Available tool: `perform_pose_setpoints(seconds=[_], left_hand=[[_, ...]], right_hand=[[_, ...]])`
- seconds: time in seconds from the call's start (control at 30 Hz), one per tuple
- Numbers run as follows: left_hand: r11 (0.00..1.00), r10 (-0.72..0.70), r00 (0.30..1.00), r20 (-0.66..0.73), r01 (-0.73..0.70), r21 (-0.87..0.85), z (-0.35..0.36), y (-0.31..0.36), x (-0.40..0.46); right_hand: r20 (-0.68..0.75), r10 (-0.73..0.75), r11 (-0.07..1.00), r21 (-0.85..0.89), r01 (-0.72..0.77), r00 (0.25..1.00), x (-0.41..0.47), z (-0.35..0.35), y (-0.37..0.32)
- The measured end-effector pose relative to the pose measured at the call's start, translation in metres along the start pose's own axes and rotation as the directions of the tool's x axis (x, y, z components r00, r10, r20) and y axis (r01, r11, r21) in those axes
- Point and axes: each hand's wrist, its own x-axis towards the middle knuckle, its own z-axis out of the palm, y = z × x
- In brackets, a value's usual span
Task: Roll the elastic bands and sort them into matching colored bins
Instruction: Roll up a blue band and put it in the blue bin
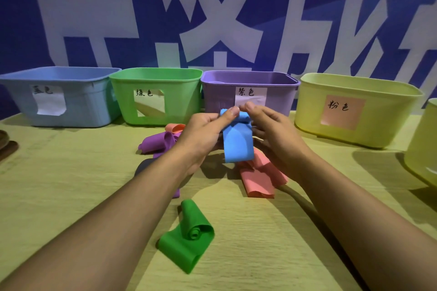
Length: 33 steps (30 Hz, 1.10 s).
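Hanging down from both hands above the table, the blue band has its rolled end at the top, the roll's axis running left to right between the thumbs. The left hand and right hand each pinch an end, fingers curled. The blue bin sits far left, nearer the left hand.

We see smooth, matt rubbery sheet in the blue band and green band. The purple bin and green bin look like semi-gloss moulded plastic with paper labels. The table shows matt pale woodgrain.
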Motion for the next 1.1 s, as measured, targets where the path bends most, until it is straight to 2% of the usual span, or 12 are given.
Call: perform_pose_setpoints(seconds=[0.13,0.27,0.67,0.83,0.97,1.1], left_hand=[[1.0,0.014,0.998,0.057,-0.014,-0.008,0.002,0.001,-0.005],[1.0,0.015,0.996,0.094,-0.015,-0.007,0.003,0.002,-0.006],[0.998,0.063,0.99,0.125,-0.063,-0.005,0.001,-0.001,-0.006],[0.997,0.024,0.993,0.117,-0.015,-0.077,0.003,0.001,-0.006],[0.998,-0.027,0.99,0.141,0.036,-0.059,0.004,0.001,-0.005],[0.995,-0.093,0.993,0.075,0.095,-0.026,0.003,0.001,-0.004]], right_hand=[[-0.141,0.089,0.99,-0.094,-0.103,0.986,0.001,-0.001,0.001],[-0.224,0.058,0.972,-0.209,-0.106,0.973,0.005,-0.004,0.002],[-0.188,-0.059,0.969,-0.246,0.011,0.98,0.007,-0.005,0.006],[-0.174,-0.107,0.975,-0.209,0.069,0.979,0.009,-0.005,0.006],[-0.157,-0.133,0.979,-0.173,0.106,0.979,0.009,-0.004,0.007],[-0.129,-0.155,0.98,-0.143,0.137,0.979,0.011,-0.002,0.01]])
